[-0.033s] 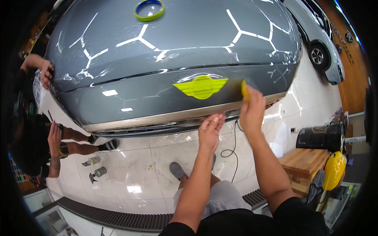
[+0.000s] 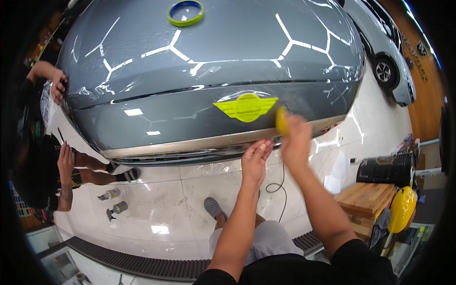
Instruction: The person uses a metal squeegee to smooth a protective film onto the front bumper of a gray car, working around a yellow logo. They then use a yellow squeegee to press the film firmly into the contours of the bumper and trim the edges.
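The grey car panel (image 2: 156, 121) before me is covered with wet, shiny clear film (image 2: 197, 70). A bright yellow-green winged emblem piece (image 2: 246, 108) lies on its middle. My right hand (image 2: 297, 142), blurred by motion, is closed round a yellow squeegee (image 2: 282, 121) at the panel, just right of the emblem. My left hand (image 2: 255, 164) is pinched at the panel's lower edge, below the pale trim strip (image 2: 213, 137). Its fingertips appear to grip the film's edge, though the grip is partly hidden.
A yellow-green tape roll (image 2: 186, 13) lies higher on the car. At left, another person's hand (image 2: 58, 86) touches the car's side. Spray bottles (image 2: 117, 210) and a black cable (image 2: 280, 190) lie on the floor. A wooden box (image 2: 365, 197) stands right, near a white car (image 2: 387, 52).
My right hand and the squeegee have moved left and slightly down, closer to the emblem. The view has shifted slightly; my left hand keeps its place at the lower edge.
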`<move>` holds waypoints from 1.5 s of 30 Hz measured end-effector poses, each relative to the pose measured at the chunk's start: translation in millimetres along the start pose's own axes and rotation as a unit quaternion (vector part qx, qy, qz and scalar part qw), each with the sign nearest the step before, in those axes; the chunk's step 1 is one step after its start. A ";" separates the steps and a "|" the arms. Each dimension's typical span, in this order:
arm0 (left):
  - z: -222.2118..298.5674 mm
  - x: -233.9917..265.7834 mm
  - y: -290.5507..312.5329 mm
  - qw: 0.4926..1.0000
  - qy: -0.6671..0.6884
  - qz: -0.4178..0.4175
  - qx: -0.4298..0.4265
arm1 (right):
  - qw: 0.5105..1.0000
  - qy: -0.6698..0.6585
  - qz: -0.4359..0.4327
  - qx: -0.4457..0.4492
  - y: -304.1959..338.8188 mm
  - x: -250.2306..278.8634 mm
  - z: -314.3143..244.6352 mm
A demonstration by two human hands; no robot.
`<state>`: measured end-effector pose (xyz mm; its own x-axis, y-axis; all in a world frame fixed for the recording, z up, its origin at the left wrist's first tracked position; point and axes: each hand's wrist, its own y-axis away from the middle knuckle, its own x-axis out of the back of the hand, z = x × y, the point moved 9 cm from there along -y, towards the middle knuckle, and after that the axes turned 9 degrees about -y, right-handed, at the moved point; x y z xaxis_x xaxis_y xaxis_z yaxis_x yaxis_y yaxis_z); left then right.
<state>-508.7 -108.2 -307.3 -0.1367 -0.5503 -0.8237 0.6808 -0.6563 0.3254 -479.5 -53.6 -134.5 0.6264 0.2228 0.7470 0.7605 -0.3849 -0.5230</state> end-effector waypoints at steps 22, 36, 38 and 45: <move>59.7 55.4 11.4 0.983 0.064 0.037 -0.171 | 0.907 -0.055 -0.182 0.375 -129.6 -59.0 -165.9; 53.6 50.8 3.6 0.988 -0.034 0.104 -0.112 | 0.838 0.105 -0.380 0.377 -12.4 -8.9 -61.3; 58.4 66.9 6.6 0.981 -0.053 0.130 -0.131 | 0.849 0.027 -0.330 0.413 -46.1 -23.2 -130.4; 68.8 63.4 10.1 0.979 -0.058 0.121 -0.153 | 0.800 0.066 -0.304 0.513 -28.6 -77.1 -119.8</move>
<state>-560.0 -185.2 -324.3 -0.0137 -0.7370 -0.6758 0.8850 -0.3235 0.3349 -570.0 -167.1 -128.0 0.1158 -0.0339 0.9927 0.6996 0.7122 -0.0573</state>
